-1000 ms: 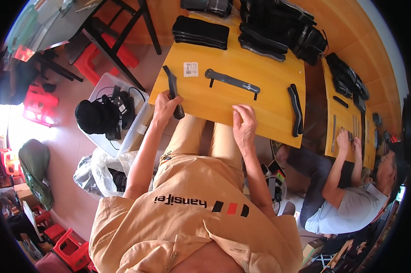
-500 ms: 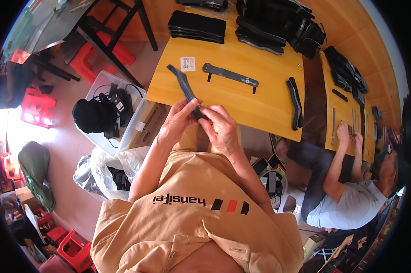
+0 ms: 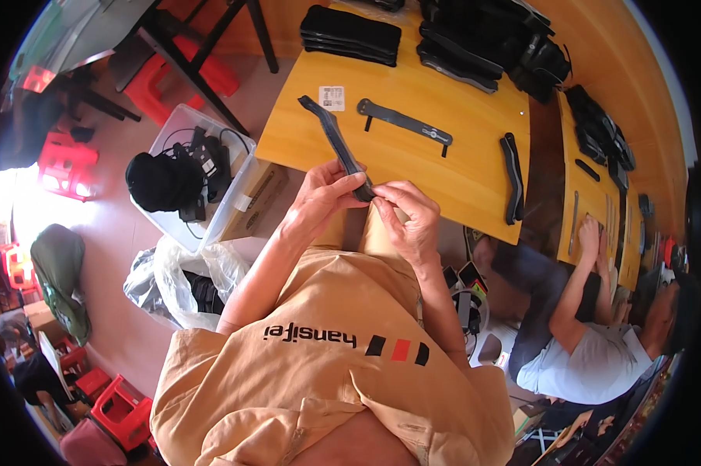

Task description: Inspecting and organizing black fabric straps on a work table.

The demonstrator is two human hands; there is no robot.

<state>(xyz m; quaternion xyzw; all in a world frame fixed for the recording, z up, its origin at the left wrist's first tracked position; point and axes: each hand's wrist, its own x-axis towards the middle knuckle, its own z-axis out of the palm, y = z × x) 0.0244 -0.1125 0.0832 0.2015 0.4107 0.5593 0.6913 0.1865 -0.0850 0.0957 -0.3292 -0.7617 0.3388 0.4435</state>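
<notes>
The dark flexible strap (image 3: 331, 133) and both hands are now sitting farther right; mid-frame, it is slanting upper left to lower right across the counter's (image 3: 467, 179) near edge. The left hand (image 3: 325, 194) is clamping its lower end; the right hand's (image 3: 412, 221) fingertips are meeting there, grip unclear. A flat, round-ended strip (image 3: 401, 122) is lying rightward, beyond a white label (image 3: 332, 99).

bench (image 3: 459, 186): smooth wood, slight sheen | held strip (image 3: 336, 144): matt, cloth-like | left bin (image 3: 175, 221): clear smooth plastic | left bag (image 3: 172, 279): crinkled glossy film | shirt (image 3: 288, 373): matt cloth
</notes>
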